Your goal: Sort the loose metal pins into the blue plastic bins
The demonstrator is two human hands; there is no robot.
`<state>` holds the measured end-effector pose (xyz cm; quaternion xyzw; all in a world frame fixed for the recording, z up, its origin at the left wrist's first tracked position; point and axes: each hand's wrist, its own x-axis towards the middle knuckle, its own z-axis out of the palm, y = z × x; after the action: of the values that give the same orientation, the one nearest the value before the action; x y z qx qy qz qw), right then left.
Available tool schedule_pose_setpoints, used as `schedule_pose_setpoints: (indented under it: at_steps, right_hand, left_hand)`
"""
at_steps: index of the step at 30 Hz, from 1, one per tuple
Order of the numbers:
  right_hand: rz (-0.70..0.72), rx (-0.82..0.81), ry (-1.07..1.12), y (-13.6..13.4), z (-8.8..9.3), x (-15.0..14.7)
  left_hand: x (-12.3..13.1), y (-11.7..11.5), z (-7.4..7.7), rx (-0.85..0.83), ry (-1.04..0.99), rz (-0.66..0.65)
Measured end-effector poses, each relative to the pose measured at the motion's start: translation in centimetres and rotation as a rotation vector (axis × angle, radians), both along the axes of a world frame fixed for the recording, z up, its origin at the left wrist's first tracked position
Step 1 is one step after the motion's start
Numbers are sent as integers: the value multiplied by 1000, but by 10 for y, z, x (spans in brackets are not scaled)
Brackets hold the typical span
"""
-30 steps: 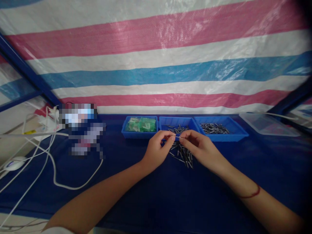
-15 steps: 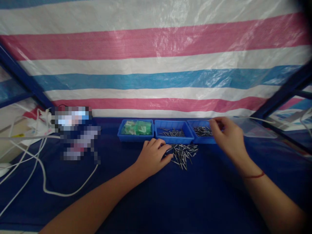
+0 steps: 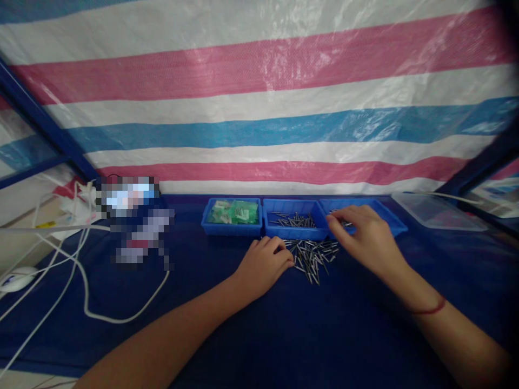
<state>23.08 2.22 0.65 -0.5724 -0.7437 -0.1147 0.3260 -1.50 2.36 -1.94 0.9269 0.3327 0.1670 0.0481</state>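
A loose pile of thin metal pins (image 3: 314, 256) lies on the dark blue table in front of the bins. At its left edge rests my left hand (image 3: 261, 267), thumb and index finger brought together; whatever is between them is too small to make out. My right hand (image 3: 367, 235) hovers at the front of the right blue bin (image 3: 385, 213), its thumb and fingertips close together over the bin's left part. Anything in that pinch is hidden. More pins show in the right bin, partly covered by the hand. The middle blue bin (image 3: 295, 233) holds similar pins.
The left blue bin (image 3: 231, 229) contains small green-and-clear packets (image 3: 239, 212). A clear plastic lid (image 3: 438, 212) lies at the back right. White cables (image 3: 87, 292), a white mouse (image 3: 18, 279) and blurred-out devices (image 3: 130, 197) occupy the left side. A striped sheet (image 3: 259, 124) hangs behind.
My right hand has moved left and slightly down, from over the right bin towards its front left corner. My left thumb and index finger have closed at the pile. The view has shifted slightly.
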Motion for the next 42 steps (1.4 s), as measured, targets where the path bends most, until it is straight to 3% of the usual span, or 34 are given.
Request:
schedule_pose_setpoints:
  at_steps: [3, 5, 12, 15, 20, 30, 35, 42]
  right_hand:
    - [322, -101, -24, -11, 2, -26]
    - [457, -170, -37, -18, 2, -39]
    - [618, -333, 203, -27, -2, -55]
    - [610, -377, 376, -25, -1, -51]
    - [551, -422, 556, -24, 5, -44]
    - [400, -378, 773, -26, -5, -53]
    - [430, -348, 740, -29, -3, -54]
    - [494, -269, 609, -30, 1, -48]
  left_hand:
    - [1, 0, 0, 26, -62, 35]
    - [1, -1, 4, 39, -128, 18]
    - [7, -15, 17, -75, -543, -72]
    - [7, -15, 16, -132, -675, -8]
    - [8, -14, 14, -168, -715, 92]
    - [16, -16, 2, -276, -748, 98]
    - [16, -16, 1, -278, -682, 47]
    - [12, -16, 8, -190, -744, 44]
